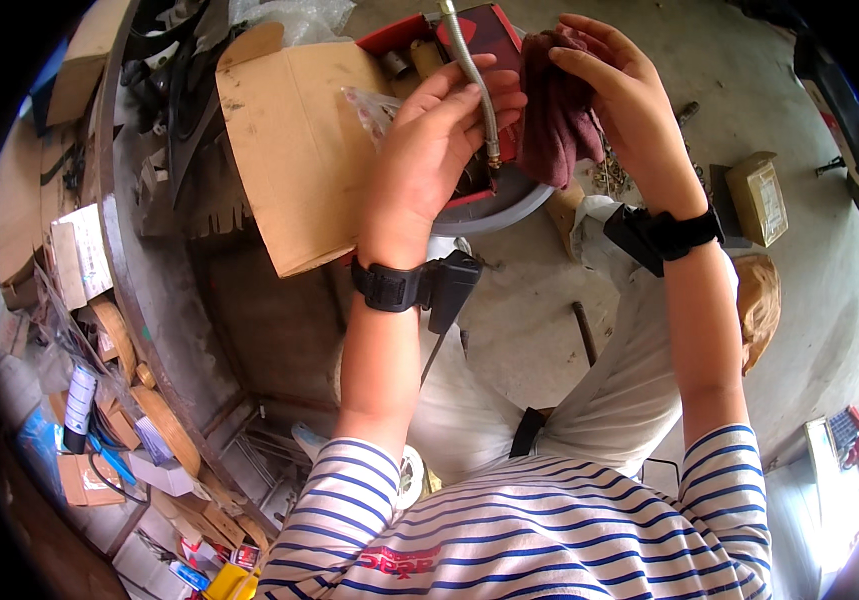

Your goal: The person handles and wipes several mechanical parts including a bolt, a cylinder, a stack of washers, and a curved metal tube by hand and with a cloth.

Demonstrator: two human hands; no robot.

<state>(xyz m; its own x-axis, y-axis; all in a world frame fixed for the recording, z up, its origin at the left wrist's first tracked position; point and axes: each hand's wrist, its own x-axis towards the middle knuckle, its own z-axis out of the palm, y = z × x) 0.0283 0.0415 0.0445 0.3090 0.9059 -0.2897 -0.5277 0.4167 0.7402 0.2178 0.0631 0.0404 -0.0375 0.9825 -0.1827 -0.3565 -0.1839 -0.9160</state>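
My left hand (449, 130) is closed round a braided metal hose (476, 75), its thumb and fingers on the middle of it. The hose runs up past the top edge of the view, and a brass-coloured fitting shows at its lower end. In my right hand (614, 75) hangs a dark maroon cloth (557, 120), gripped between thumb and fingers just right of the hose. Below both hands lies an open red box (389, 38) with cylindrical parts inside, its brown cardboard flap (294, 150) folded out to the left. The box rests over a grey round basin (499, 213).
A shelf (114, 200) on the left carries cardboard, tape rolls and a spray can (80, 395). Small metal parts (609, 175) lie on the floor right of the basin. A small yellowish carton (757, 200) and a brown paper bag (757, 300) stand by my right arm.
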